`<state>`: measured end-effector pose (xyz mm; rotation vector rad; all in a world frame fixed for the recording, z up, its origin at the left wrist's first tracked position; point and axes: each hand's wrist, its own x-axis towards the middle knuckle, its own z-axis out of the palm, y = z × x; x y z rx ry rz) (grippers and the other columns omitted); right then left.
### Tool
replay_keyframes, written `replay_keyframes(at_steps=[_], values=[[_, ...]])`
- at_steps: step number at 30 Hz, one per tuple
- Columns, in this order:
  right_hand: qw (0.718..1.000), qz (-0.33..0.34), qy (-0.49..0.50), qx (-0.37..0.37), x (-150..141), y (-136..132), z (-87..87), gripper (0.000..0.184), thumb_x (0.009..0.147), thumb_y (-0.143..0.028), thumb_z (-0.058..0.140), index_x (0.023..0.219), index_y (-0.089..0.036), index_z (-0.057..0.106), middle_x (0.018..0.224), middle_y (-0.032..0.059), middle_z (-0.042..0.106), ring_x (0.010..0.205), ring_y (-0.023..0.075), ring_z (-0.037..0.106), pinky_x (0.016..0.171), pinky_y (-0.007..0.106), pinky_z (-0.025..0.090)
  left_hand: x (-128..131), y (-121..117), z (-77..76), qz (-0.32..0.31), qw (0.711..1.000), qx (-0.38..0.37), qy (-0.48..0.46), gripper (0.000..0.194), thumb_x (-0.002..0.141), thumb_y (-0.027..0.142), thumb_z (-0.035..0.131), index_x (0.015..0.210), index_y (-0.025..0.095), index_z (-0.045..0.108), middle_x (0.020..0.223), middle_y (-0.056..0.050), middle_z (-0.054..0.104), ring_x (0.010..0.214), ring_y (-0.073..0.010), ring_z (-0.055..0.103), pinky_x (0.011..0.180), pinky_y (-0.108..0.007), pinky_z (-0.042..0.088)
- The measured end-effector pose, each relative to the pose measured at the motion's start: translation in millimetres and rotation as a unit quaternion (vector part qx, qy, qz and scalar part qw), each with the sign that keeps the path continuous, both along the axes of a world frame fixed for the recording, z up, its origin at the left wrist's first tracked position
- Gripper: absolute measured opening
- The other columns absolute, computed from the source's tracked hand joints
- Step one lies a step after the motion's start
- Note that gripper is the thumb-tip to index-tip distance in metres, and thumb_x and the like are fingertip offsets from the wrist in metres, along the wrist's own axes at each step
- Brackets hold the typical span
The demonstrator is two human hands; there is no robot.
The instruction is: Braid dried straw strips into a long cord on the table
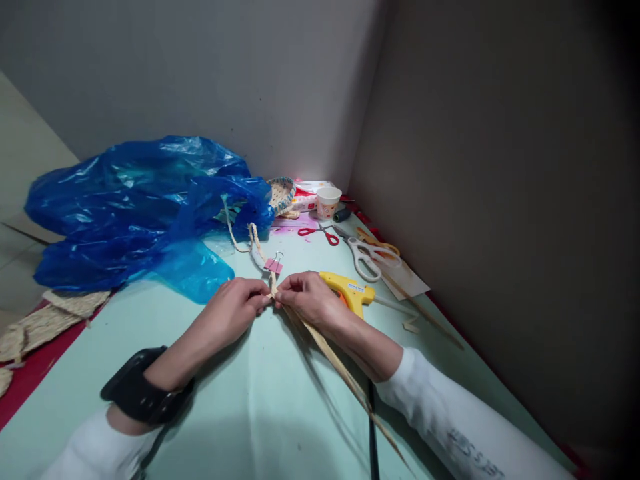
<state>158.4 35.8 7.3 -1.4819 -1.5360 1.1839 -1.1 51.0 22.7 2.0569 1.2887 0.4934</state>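
Note:
Both hands meet at a narrow braid of pale straw strips (pixel 273 280) in the middle of the table. My left hand (pixel 239 303) pinches the braid's near end from the left, thumb and forefinger closed. From the right, my right hand (pixel 313 301) pinches the same spot, its fingers curled. Loose straw strips (pixel 345 375) trail from under my right hand toward the lower right. A pink binder clip (pixel 273 265) grips the braid just beyond my fingertips. Past the clip, a thin finished-looking length (pixel 254 237) curves back toward the bag. The fingertips partly hide the crossing strips.
A yellow glue gun (pixel 350 288) lies right beside my right hand. Beyond are white-handled scissors (pixel 365 257), red-handled scissors (pixel 320 233), a paper cup (pixel 328 202) and a small woven basket (pixel 281 193). A large blue plastic bag (pixel 145 200) fills the back left. Woven straw pieces (pixel 55 323) lie at the left edge.

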Motion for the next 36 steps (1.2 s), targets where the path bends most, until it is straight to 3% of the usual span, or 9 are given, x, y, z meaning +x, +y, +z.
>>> replay_keyframes(at_steps=[3, 8, 14, 21, 27, 31, 36], values=[[0.999, -0.002, -0.036, 0.009, 1.5, -0.2, 4.2, 0.014, 0.071, -0.012, 0.057, 0.065, -0.012, 0.069, 0.058, -0.0013, 0.059, 0.058, 0.0095, 0.048, 0.053, 0.019, 0.033, 2.7, -2.8, -1.5, 0.012, 0.995, 0.090, 0.040, 0.022, 0.077, 0.024, 0.050, 0.056, 0.020, 0.052, 0.060, -0.002, 0.054, 0.067, -0.0195, 0.046, 0.062, -0.030, 0.027], [0.997, 0.001, -0.078, 0.019, 6.3, -1.4, 8.1, 0.016, 0.074, -0.014, 0.056, 0.069, -0.011, 0.071, 0.060, 0.0004, 0.063, 0.059, 0.0103, 0.050, 0.053, 0.020, 0.033, 9.6, -6.2, -14.8, 0.045, 0.995, -0.033, -0.081, 0.021, 0.081, 0.027, 0.044, 0.062, 0.021, 0.049, 0.053, 0.004, 0.045, 0.050, -0.0133, 0.039, 0.052, -0.027, 0.027], [0.983, 0.009, -0.160, 0.085, 5.2, -9.3, 13.2, 0.017, 0.076, -0.016, 0.054, 0.067, -0.014, 0.069, 0.063, 0.0025, 0.066, 0.062, 0.0124, 0.054, 0.057, 0.023, 0.031, 10.2, -1.7, -21.2, 0.069, 0.990, -0.059, -0.108, 0.021, 0.078, 0.031, 0.046, 0.060, 0.020, 0.049, 0.047, 0.007, 0.035, 0.044, -0.0102, 0.030, 0.046, -0.025, 0.023], [0.914, 0.040, -0.384, 0.122, -1.0, -15.5, 21.7, 0.021, 0.082, -0.019, 0.050, 0.079, -0.018, 0.070, 0.077, 0.0080, 0.071, 0.072, 0.0188, 0.061, 0.056, 0.026, 0.030, 10.6, 0.2, -22.3, 0.077, 0.991, -0.042, -0.104, 0.019, 0.073, 0.031, 0.048, 0.058, 0.019, 0.048, 0.055, 0.005, 0.040, 0.055, -0.0118, 0.035, 0.051, -0.024, 0.025], [0.837, 0.081, -0.514, 0.169, -17.9, -23.4, 25.0, 0.018, 0.084, -0.013, 0.050, 0.083, -0.011, 0.068, 0.081, 0.0163, 0.068, 0.079, 0.0222, 0.063, 0.064, 0.028, 0.040, 18.4, -8.2, -17.1, 0.105, 0.992, 0.003, -0.074, 0.017, 0.066, 0.022, 0.047, 0.051, 0.021, 0.040, 0.052, 0.004, 0.042, 0.057, -0.0141, 0.036, 0.054, -0.027, 0.022], [0.811, 0.098, -0.546, 0.188, -32.5, -28.9, 22.2, 0.019, 0.082, -0.004, 0.048, 0.088, -0.007, 0.067, 0.083, 0.0167, 0.067, 0.080, 0.0241, 0.062, 0.064, 0.030, 0.043, 18.9, -11.2, -19.8, 0.116, 0.990, 0.008, -0.076, 0.013, 0.065, 0.021, 0.047, 0.053, 0.021, 0.043, 0.054, 0.003, 0.046, 0.058, -0.0144, 0.037, 0.055, -0.027, 0.022], [0.804, 0.107, -0.552, 0.193, -39.2, -33.3, 21.0, 0.021, 0.082, -0.003, 0.047, 0.091, -0.005, 0.066, 0.083, 0.0171, 0.066, 0.078, 0.0256, 0.062, 0.063, 0.033, 0.045, 15.2, -10.3, -24.9, 0.127, 0.987, -0.017, -0.101, 0.019, 0.066, 0.022, 0.048, 0.050, 0.021, 0.038, 0.050, 0.005, 0.037, 0.054, -0.0128, 0.034, 0.052, -0.026, 0.022]])
